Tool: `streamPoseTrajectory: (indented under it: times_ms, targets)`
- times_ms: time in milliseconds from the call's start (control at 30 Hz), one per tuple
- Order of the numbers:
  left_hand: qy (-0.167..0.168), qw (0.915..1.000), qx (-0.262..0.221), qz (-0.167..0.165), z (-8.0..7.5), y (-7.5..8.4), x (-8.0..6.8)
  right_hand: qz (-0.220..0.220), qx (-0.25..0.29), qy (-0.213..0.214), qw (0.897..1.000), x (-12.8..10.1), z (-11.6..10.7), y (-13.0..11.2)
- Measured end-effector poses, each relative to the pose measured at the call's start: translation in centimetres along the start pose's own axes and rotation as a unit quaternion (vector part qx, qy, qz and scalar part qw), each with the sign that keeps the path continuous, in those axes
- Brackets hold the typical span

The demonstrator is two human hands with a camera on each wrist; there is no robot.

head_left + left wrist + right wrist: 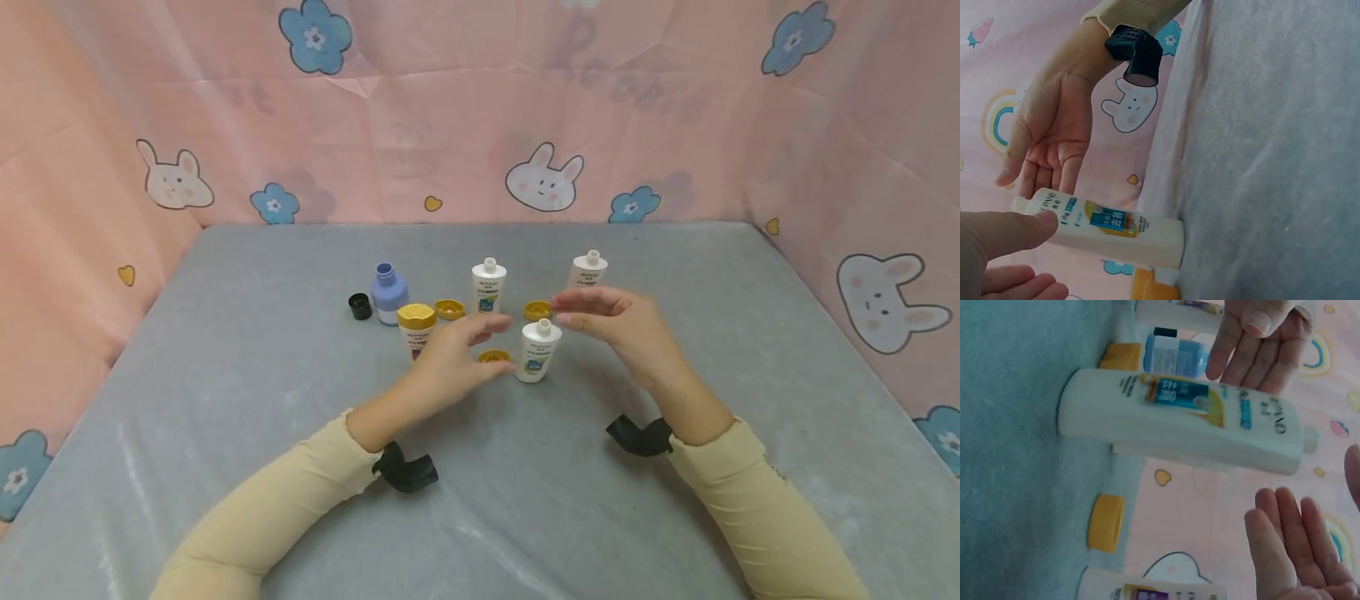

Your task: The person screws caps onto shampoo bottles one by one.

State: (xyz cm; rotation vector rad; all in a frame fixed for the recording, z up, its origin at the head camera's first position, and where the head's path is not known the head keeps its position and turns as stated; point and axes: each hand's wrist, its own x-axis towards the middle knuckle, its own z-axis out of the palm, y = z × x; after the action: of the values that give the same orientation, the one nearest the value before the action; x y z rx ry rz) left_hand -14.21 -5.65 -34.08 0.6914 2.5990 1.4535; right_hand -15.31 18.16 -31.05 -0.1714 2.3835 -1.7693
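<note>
Counter (225, 400): four white bottles, one capped gold (416, 329); one blue bottle (389, 292); three loose gold caps; one black cap (361, 306). Labels too small to read. Left hand (450, 362) and right hand (611, 321) relaxed, empty, flanking the nearest uncapped bottle (537, 352) at centre.

Little legible. On the near white bottle (1116, 234), seen from the left wrist view, black letters along the shoulder reading roughly "PANO", beside a blue and yellow label whose print is too small to read. On the same bottle (1179, 419) in the right wrist view, large letters near the neck reversed and unclear, plus a teal label with unreadable marks. Fine print on the blue bottle (1175, 356) too blurred to read. From the head view, faint mirrored lettering on the pink backdrop (622, 83), not decipherable.
</note>
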Motion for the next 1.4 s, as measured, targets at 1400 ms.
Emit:
streamPoseTrajectory:
  times_ms: [1400]
  targets:
    - [-0.037,0.9938,0.005,-0.105,2.0,-3.7,0.7,0.077,-0.072,-0.115,0.988,1.7,1.1,2.3]
